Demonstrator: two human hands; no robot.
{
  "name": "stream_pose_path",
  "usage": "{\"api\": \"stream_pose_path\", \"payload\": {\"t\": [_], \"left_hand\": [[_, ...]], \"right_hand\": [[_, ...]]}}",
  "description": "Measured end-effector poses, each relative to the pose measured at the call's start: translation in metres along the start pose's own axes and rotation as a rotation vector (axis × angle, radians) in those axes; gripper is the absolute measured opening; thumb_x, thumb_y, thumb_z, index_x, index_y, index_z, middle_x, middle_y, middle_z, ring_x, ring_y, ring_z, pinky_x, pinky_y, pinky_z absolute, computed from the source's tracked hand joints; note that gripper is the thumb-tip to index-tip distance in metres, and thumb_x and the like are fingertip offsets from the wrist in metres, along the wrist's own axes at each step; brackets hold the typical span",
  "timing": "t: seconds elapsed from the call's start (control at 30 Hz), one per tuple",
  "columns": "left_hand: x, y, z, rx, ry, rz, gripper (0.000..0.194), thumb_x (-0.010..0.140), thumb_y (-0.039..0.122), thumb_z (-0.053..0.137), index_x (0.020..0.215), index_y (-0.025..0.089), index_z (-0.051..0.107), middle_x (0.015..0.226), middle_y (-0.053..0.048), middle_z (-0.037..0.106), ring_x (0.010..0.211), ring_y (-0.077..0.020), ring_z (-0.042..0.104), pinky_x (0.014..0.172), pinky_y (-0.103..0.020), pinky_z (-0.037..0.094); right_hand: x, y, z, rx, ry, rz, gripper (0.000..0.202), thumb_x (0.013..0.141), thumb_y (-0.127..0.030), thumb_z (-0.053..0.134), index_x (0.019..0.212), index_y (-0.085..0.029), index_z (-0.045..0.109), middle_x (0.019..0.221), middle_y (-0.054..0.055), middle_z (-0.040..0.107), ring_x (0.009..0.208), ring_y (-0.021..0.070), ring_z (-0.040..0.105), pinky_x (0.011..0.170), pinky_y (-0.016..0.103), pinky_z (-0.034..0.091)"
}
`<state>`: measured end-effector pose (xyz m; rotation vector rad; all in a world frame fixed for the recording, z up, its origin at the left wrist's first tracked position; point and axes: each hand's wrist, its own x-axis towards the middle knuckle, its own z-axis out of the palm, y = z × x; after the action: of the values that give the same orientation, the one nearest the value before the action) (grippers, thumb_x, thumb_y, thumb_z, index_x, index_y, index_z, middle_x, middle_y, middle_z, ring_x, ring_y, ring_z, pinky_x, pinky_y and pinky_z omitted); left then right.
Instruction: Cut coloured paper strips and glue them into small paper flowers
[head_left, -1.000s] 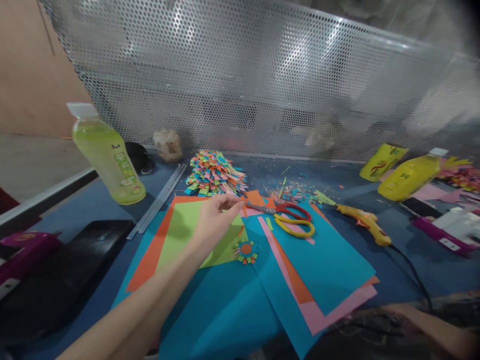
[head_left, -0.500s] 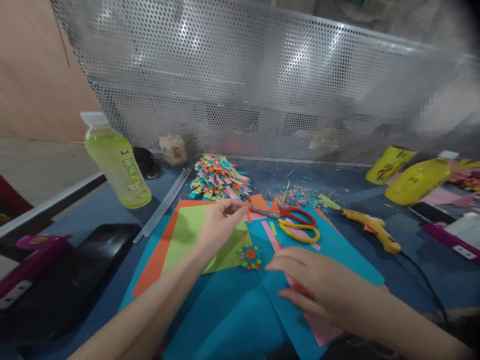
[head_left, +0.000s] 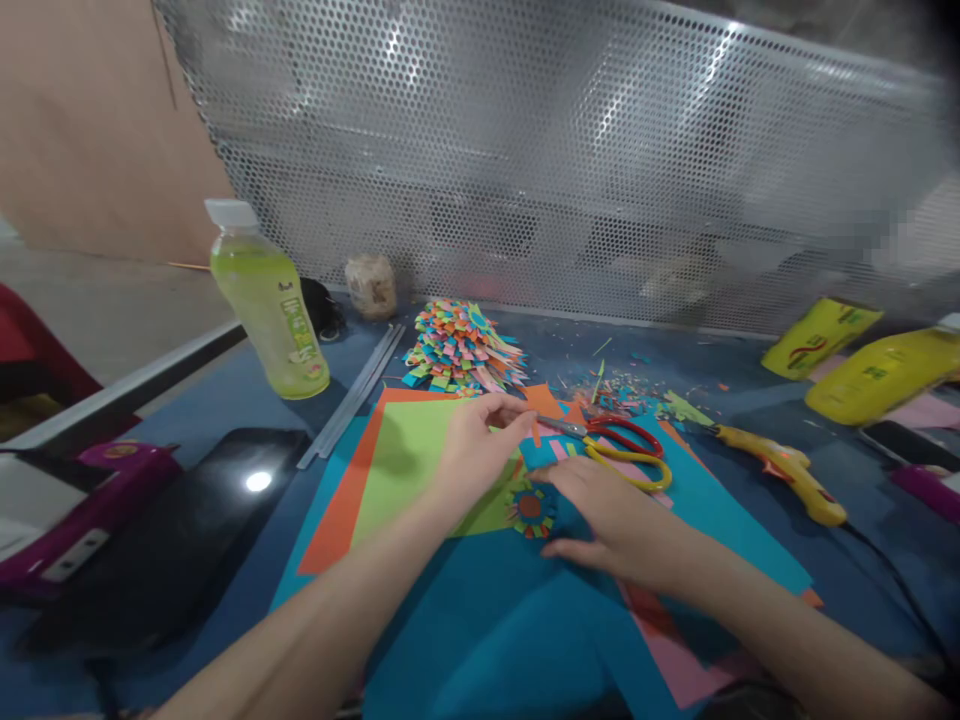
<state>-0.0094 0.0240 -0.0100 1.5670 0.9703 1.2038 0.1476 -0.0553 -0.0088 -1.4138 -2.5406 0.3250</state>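
Note:
My left hand (head_left: 487,440) hovers over the light green paper sheet (head_left: 409,450), thumb and fingers pinched together by the tips of the scissors (head_left: 626,452) with red and yellow handles. Whatever it pinches is too small to make out; a thin orange strip shows beside the fingertips. Just right of a small round paper flower (head_left: 531,507), with orange centre and fringed edge, is my right hand (head_left: 611,515), thumb and fingers apart. The fingers are near the flower's edge; contact cannot be told. Blue paper (head_left: 480,610) lies beneath, with pink paper (head_left: 686,665) under my right forearm.
A pile of fringed paper flowers (head_left: 461,350) stands behind the sheets, beside paper scraps (head_left: 622,390). The yellow glue gun (head_left: 780,470) and its cord lie right. Clear sticks (head_left: 352,400), a drink bottle (head_left: 270,310) and a black tray-like object (head_left: 187,530) are left. Perforated metal (head_left: 480,160) rises behind.
My right hand has moved up and inward, closer to the round flower and my left hand. My left hand keeps its pinch near the scissor tips. The whole view has shifted slightly.

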Motion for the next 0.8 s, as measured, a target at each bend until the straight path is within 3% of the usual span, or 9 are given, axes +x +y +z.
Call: {"api": "stream_pose_path", "payload": {"t": [0.1,0.23,0.43,0.63,0.8], "left_hand": [[0.000,-0.001,0.000,-0.014,0.009,-0.003,0.011,0.068,0.028,0.064,0.069,0.017,0.062,0.065,0.000,0.062,0.063,-0.0118,0.054,0.062,-0.025,0.043],[-0.001,0.000,-0.001,-0.033,0.014,-0.016,0.012,0.068,0.028,0.064,0.069,0.017,0.062,0.066,0.000,0.061,0.063,-0.0115,0.054,0.062,-0.025,0.042],[0.000,0.004,-0.002,-0.059,0.039,-0.033,0.011,0.069,0.028,0.062,0.068,0.017,0.062,0.060,0.002,0.058,0.057,-0.0104,0.051,0.056,-0.024,0.039],[0.001,0.004,-0.002,-0.063,0.075,-0.025,0.010,0.069,0.026,0.062,0.069,0.017,0.062,0.066,0.001,0.060,0.062,-0.0106,0.052,0.061,-0.024,0.040],[0.004,0.000,-0.004,-0.061,0.078,-0.007,0.008,0.071,0.025,0.060,0.069,0.017,0.061,0.069,0.001,0.060,0.065,-0.0107,0.053,0.065,-0.024,0.041]], "right_hand": [[0.001,-0.002,0.001,0.000,-0.003,0.012,0.051,0.076,-0.040,0.064,0.116,-0.012,0.051,0.115,0.016,0.056,0.109,0.0294,0.049,0.091,0.045,0.040],[0.003,-0.002,0.001,0.126,-0.003,0.055,0.045,0.074,-0.028,0.066,0.114,-0.013,0.050,0.117,0.013,0.054,0.109,0.0249,0.049,0.092,0.040,0.040],[-0.003,0.000,-0.002,0.265,-0.014,0.235,0.065,0.066,-0.023,0.069,0.124,-0.016,0.042,0.115,0.011,0.052,0.102,0.0235,0.051,0.086,0.038,0.042],[-0.010,-0.004,-0.008,0.277,-0.035,0.141,0.026,0.072,-0.026,0.067,0.095,-0.020,0.057,0.101,0.005,0.055,0.093,0.0189,0.050,0.081,0.031,0.042],[-0.013,-0.009,-0.012,0.348,-0.117,0.172,0.030,0.074,-0.018,0.063,0.101,-0.020,0.052,0.104,0.003,0.053,0.092,0.0156,0.050,0.080,0.027,0.042]]}}
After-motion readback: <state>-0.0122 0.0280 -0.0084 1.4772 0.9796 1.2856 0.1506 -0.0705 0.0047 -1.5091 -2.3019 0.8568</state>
